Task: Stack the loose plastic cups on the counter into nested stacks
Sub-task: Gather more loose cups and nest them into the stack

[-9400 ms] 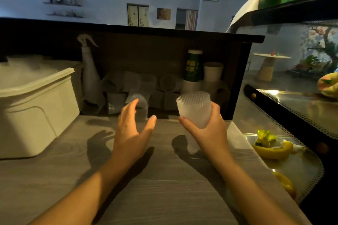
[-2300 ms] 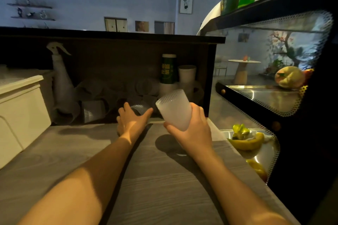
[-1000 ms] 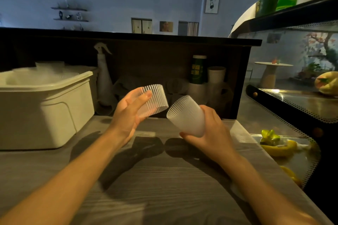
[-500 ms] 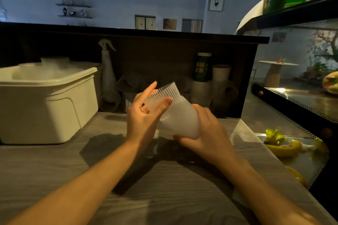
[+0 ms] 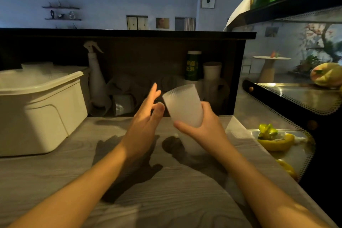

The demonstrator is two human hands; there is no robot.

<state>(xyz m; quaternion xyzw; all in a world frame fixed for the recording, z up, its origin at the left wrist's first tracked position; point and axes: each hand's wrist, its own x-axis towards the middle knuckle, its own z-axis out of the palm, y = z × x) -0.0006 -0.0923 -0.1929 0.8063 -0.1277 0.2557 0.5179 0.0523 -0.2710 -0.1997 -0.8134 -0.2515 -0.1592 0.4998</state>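
My right hand [image 5: 205, 127] grips a nested stack of ribbed clear plastic cups [image 5: 182, 104] by its lower end, held upright and tilted slightly left above the grey wood counter [image 5: 166, 190]. My left hand [image 5: 144, 118] hovers just left of the stack with fingers straight and spread, holding nothing. Loose clear cups lie on their sides in the dark recess at the back of the counter; one ribbed cup [image 5: 123, 104] shows plainly, the others behind it are dim.
A white plastic bin [image 5: 37, 111] stands at the left. A spray bottle [image 5: 96, 77], a green canister [image 5: 193, 65] and a white paper cup [image 5: 212, 71] sit in the recess. A glass display case [image 5: 288, 109] with fruit borders the right edge.
My left hand picked a loose cup from the recess, slid it onto the stack in my right hand, then let go and drew back slightly left.
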